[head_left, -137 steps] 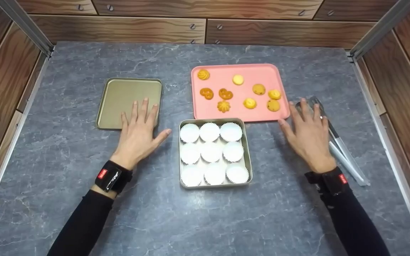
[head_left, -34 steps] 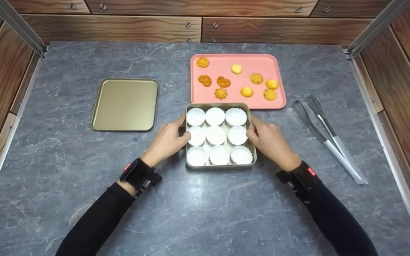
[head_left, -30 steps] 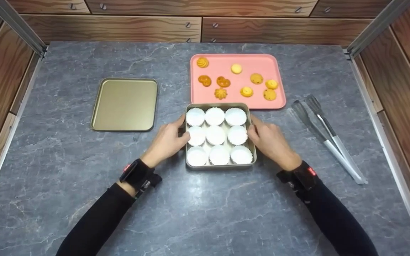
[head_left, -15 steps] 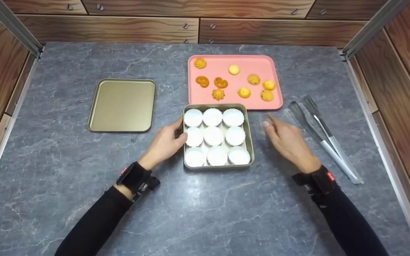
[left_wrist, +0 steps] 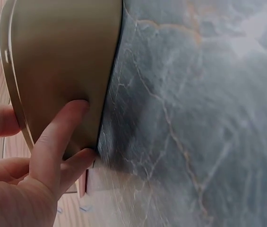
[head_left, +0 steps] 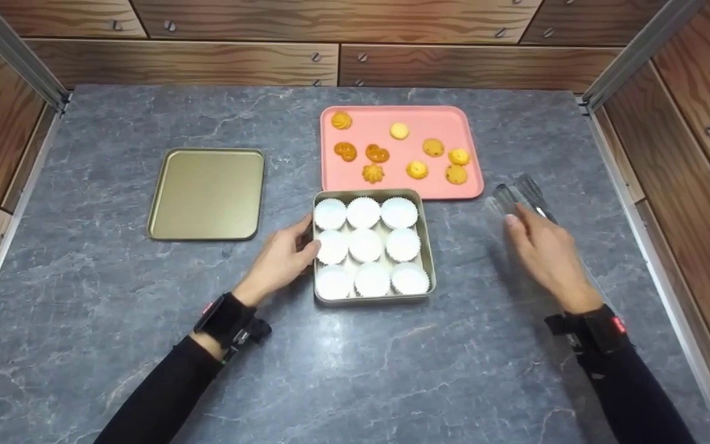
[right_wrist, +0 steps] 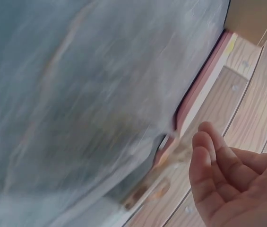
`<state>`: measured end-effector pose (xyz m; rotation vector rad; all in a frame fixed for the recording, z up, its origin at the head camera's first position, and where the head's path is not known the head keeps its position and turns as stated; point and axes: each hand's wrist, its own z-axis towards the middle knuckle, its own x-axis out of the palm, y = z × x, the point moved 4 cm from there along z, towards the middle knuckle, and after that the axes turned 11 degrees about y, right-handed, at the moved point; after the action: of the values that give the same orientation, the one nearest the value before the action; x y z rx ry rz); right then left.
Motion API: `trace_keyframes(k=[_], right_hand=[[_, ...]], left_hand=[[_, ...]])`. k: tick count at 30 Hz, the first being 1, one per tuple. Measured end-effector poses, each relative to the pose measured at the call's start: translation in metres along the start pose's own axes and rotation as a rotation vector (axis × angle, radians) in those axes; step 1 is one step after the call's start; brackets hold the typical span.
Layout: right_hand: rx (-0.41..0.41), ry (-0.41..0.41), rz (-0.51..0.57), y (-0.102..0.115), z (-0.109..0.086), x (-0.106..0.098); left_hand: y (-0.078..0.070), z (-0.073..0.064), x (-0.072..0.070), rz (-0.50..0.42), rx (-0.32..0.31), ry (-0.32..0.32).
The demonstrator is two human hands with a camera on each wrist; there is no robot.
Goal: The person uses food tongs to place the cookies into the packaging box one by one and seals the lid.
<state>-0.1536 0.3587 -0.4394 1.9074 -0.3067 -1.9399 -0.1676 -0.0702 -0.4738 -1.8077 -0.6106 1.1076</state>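
A square gold tin lined with white paper cups stands in the middle of the table. My left hand pinches its left wall, thumb at the rim; in the left wrist view, fingertips press the tin's outer side. Off to the right, my right hand hangs over a pair of tongs, hiding most of their length. Nothing is in that hand, and its fingers are loosely bent in the right wrist view.
Directly behind the tin, a pink tray carries several small cookies of different shapes. A flat gold lid lies on the grey marbled table to the left. Wood-patterned panels close in the back and sides.
Both hands moved from resting flat apart to gripping the tin, which shifted away with the tray behind it. Since then my right hand let go and moved right, over the tongs.
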Motion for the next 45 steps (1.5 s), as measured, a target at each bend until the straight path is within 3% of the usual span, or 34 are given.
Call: trace_keyframes(k=[9, 14, 19, 28, 45], right_hand=[[0.108, -0.022, -0.072, -0.041, -0.006, -0.017], [0.208, 0.092, -0.117, -0.067, -0.007, -0.015], [0.243, 0.186, -0.133, -0.083, -0.01, -0.008], [0.209, 0.159, -0.148, -0.087, -0.017, -0.007], [0.2, 0.195, -0.122, -0.088, -0.016, -0.007]], left_hand=[[0.0, -0.002, -0.001, -0.027, -0.017, 0.017], [0.001, -0.002, 0.0, -0.048, -0.028, 0.027], [0.002, -0.002, 0.001, -0.062, -0.026, 0.022], [0.004, -0.002, 0.0, -0.023, -0.027, 0.004], [0.002, -0.002, 0.0, -0.053, -0.036, 0.027]])
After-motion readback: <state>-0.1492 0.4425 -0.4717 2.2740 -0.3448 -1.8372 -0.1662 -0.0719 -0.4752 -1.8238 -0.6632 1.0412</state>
